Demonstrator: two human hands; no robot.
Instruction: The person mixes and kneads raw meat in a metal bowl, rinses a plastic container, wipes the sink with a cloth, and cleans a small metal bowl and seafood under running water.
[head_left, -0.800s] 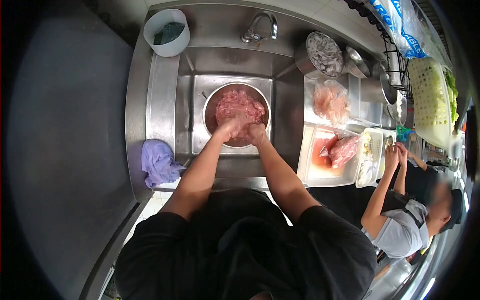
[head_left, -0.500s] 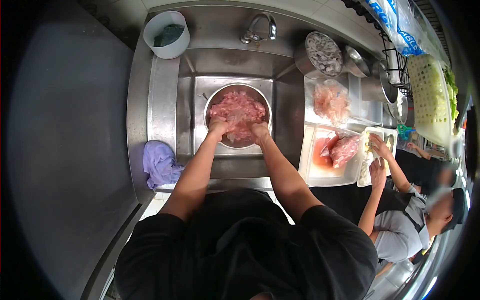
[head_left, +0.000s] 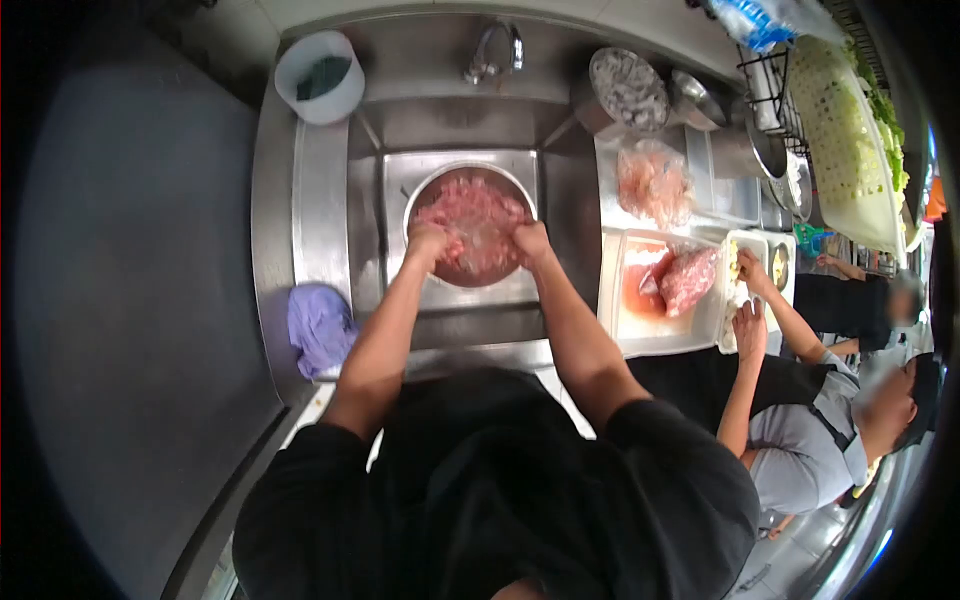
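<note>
A round steel bowl (head_left: 411, 203) stands in the sink and holds pink raw meat (head_left: 475, 205) in cloudy liquid. My left hand (head_left: 430, 242) reaches over the bowl's left side, its curled fingers closed on some meat. Opposite it, my right hand (head_left: 530, 240) crosses the right rim with fingers bent into the meat. Both sets of fingertips are partly hidden and somewhat blurred.
A steel sink (head_left: 440, 328) surrounds the bowl, with a tap (head_left: 495, 55) behind. Left are a white tub (head_left: 335, 100) and purple cloth (head_left: 320, 330). Right are a meat tray (head_left: 640, 335), bagged meat (head_left: 650, 185), a steel pot (head_left: 597, 110) and a co-worker's hands (head_left: 755, 275).
My hands have shifted slightly outward and up toward the bowl's sides, and the meat between them has been stirred. The view has also shifted a little.
</note>
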